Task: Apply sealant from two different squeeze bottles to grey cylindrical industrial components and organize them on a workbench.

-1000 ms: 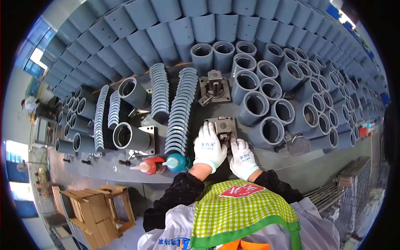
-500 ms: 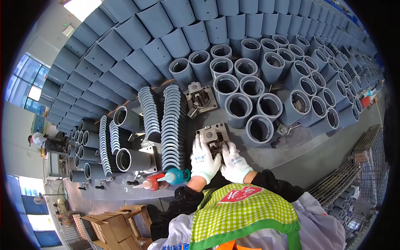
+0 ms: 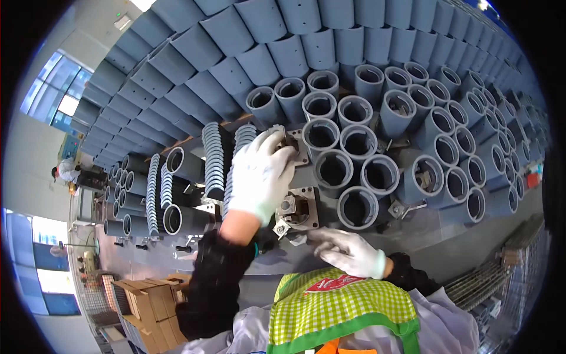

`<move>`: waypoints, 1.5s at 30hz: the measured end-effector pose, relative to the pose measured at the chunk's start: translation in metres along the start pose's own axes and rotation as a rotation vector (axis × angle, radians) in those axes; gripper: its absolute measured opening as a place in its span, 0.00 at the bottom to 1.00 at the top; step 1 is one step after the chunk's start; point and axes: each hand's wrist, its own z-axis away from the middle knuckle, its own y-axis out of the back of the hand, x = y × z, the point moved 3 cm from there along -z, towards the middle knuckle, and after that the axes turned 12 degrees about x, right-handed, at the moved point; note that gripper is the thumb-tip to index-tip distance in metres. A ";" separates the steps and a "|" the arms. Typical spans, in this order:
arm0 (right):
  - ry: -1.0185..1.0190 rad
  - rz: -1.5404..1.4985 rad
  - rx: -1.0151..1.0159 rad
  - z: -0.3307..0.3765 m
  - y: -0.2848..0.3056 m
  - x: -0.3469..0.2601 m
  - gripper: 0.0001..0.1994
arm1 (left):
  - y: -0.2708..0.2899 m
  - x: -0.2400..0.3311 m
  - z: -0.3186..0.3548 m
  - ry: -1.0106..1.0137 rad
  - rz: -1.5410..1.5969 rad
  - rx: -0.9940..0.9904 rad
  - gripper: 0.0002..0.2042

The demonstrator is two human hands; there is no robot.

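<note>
Centre: left hand [image 3: 262,174], fingers curled on upper bracket [image 3: 292,143]; right hand [image 3: 348,252], fingers spread, below lower bracket [image 3: 296,209].

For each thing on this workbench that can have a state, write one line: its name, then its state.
Left hand: gloved, raised, fingers on the far metal part.
Right hand: gloved, flat on the bench.
Near metal part: lying free, untouched.
Grey pipes: upright, open-topped.
Ring stacks: in rows, on edge.

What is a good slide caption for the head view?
Gloved left hand reaches a metal bracket among grey pipe sockets; right hand rests below.
</note>
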 end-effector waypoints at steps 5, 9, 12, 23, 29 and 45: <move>0.326 0.343 -0.141 0.017 0.045 -0.064 0.23 | -0.077 -0.042 -0.029 -0.296 -0.641 -0.542 0.32; 0.356 0.620 -0.173 0.028 0.089 -0.097 0.22 | -0.114 -0.029 -0.048 -0.299 -0.730 -0.923 0.26; 0.375 0.733 -0.227 0.016 0.099 -0.123 0.21 | -0.163 -0.064 -0.027 -0.235 -0.766 -0.856 0.13; 0.897 1.150 0.110 -0.161 0.157 -0.260 0.20 | -0.151 -0.057 -0.061 -0.203 -0.454 -0.902 0.11; 1.089 1.424 0.698 -0.302 0.194 -0.367 0.22 | -0.146 -0.061 -0.057 -0.183 -0.419 -0.836 0.11; 1.426 1.128 0.662 -0.264 0.173 -0.351 0.14 | -0.101 -0.064 -0.051 -0.206 -0.201 -0.641 0.09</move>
